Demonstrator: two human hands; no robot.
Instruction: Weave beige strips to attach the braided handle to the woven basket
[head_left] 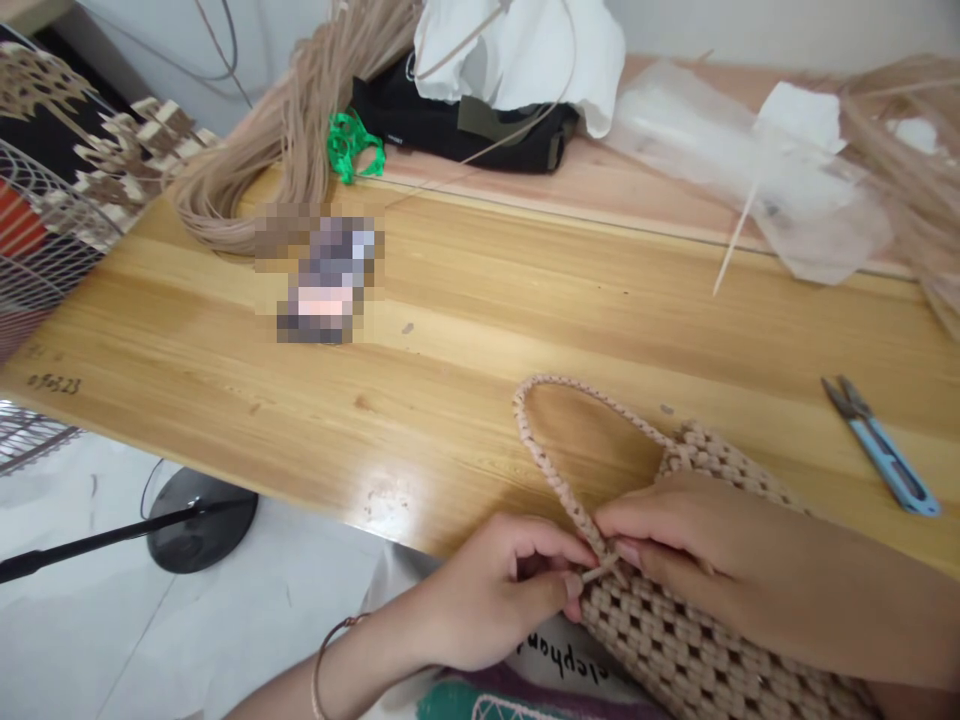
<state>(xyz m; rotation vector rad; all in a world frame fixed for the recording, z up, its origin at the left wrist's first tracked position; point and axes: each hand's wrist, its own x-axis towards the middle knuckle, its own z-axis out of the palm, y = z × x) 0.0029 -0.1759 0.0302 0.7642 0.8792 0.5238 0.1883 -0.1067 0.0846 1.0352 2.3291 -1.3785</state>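
Observation:
A tan woven bag [675, 630] with an open lattice lies at the table's front edge, partly over my lap. Its braided handle [536, 440] arches out to the left and back to the bag's far corner. At the near base of the handle, my left hand [517, 585] pinches a short tan cord end [598, 573] between thumb and fingers. My right hand [690, 560] lies over the bag, thumb and fingers closed on the same joint of handle and rim. Its palm hides part of the weave.
Blue-handled thread snips [885, 450] lie on the wooden table [450, 330] at right. A blurred-out phone-like object [330, 285] is at left. Behind are a bundle of tan cords [262, 170], green ribbon [352, 148], a black pouch [480, 125] and clear plastic [750, 170]. A fan stands left.

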